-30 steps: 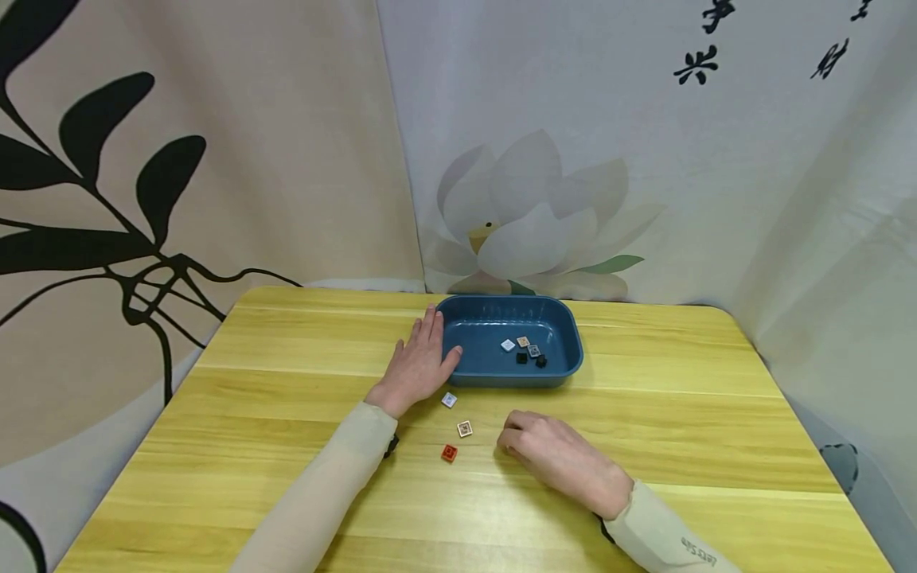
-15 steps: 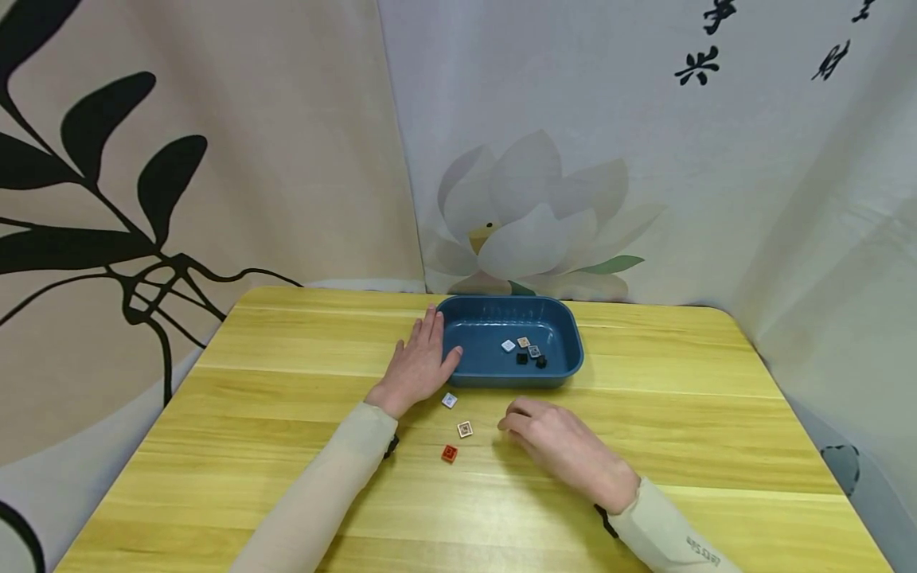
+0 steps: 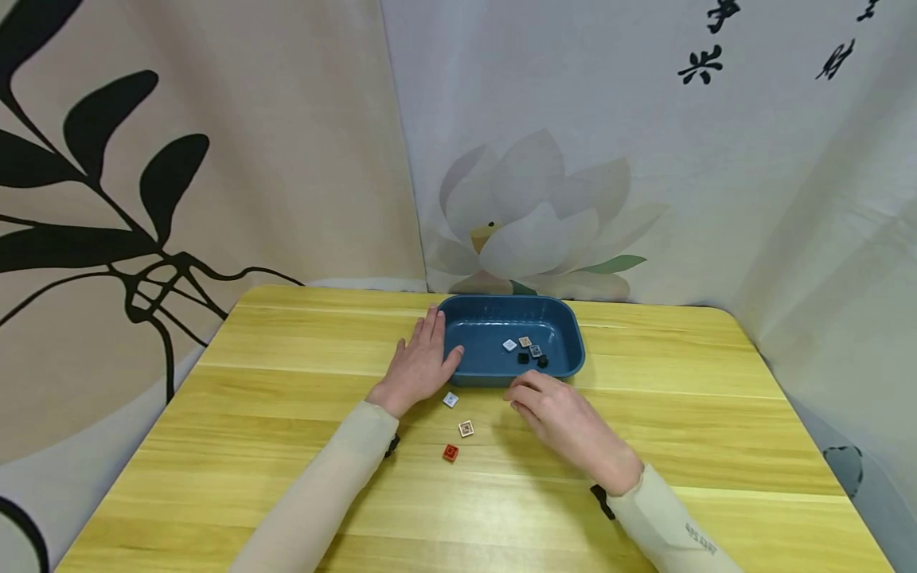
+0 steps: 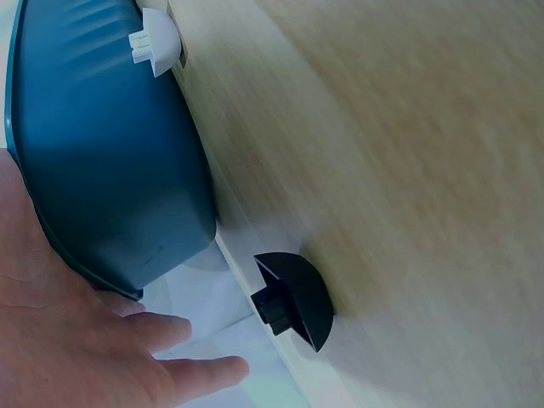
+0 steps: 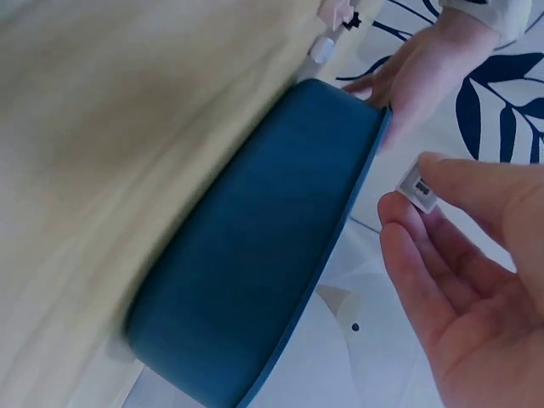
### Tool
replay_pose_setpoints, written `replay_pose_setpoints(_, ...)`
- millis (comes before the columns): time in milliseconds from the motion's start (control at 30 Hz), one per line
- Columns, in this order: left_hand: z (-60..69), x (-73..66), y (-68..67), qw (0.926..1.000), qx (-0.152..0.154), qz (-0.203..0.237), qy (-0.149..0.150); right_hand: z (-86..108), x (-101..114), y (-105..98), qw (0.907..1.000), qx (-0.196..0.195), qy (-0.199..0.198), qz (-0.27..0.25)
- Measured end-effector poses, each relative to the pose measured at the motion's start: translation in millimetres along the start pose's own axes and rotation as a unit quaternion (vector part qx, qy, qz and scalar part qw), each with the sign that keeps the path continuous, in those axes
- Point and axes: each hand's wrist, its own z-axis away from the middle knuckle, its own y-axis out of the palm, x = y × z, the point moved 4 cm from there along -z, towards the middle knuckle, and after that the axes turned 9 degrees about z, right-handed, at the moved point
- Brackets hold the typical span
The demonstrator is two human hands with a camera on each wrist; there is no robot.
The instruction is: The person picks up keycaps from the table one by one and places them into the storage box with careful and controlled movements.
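My left hand (image 3: pixel 414 370) rests with straight fingers against the left end of a blue tray (image 3: pixel 573 362). Between thumb and fingertips, my right hand (image 3: pixel 569 422) pinches a white keycap (image 5: pixel 418 188), plain in the right wrist view; the hand is just in front of the tray's near wall. Inside the tray lie several keycaps: white (image 3: pixel 509 345), beige (image 3: pixel 525 341), grey (image 3: pixel 536 351) and black ones (image 3: pixel 524 358). On the table in front are a white keycap (image 3: pixel 450 399), a beige keycap (image 3: pixel 466 429) and a red keycap (image 3: pixel 450 453).
The wooden table (image 3: pixel 680 414) ends at a printed cloth (image 3: pixel 315 159) behind the tray. In the left wrist view, a dark keycap-like piece (image 4: pixel 310 302) stands beyond the tray's corner, near the left fingers.
My right hand has lifted and moved away from me, up to the tray's near wall. The left hand and the loose keycaps on the table stay put.
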Motion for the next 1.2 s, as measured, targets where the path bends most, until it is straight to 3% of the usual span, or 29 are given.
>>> replay_pose_setpoints(267,0.9,-1.2,-1.1,1.0000,-0.006,0.006,0.004,-11.8,-12,-3,0.9985,-0.032,0.042,-0.015)
replay_pose_setpoints(600,-0.4,0.1,0.4,1.0000,-0.001,0.002,0.000,-25.0,-25,0,0.9970,-0.048,0.060,-0.007)
replay_pose_setpoints(1200,-1.9,2.2,1.4,1.0000,-0.002,-0.004,0.003,-47.1,-45,18,0.9944,-0.023,0.104,-0.002)
